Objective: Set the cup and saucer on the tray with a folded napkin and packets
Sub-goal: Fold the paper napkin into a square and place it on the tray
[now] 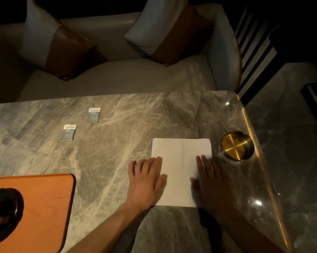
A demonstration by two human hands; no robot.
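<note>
A white napkin (179,161) lies flat on the marble table at the right. My left hand (145,181) rests palm down on its left edge, fingers spread. My right hand (210,181) presses flat on its right side, in shadow. Neither hand grips anything. An orange wooden tray (50,201) sits at the near left. A dark cup on a dark saucer (2,212) stands on the tray's left part, cut off by the frame edge. Two small grey-blue packets lie on the table farther back, one (68,132) nearer and one (93,115) beyond it.
A round brass ashtray (238,146) stands close to the napkin's right corner, near the table's right edge. A pale sofa (117,77) with two cushions runs along the far side. A dark slatted chair (254,52) is at the back right.
</note>
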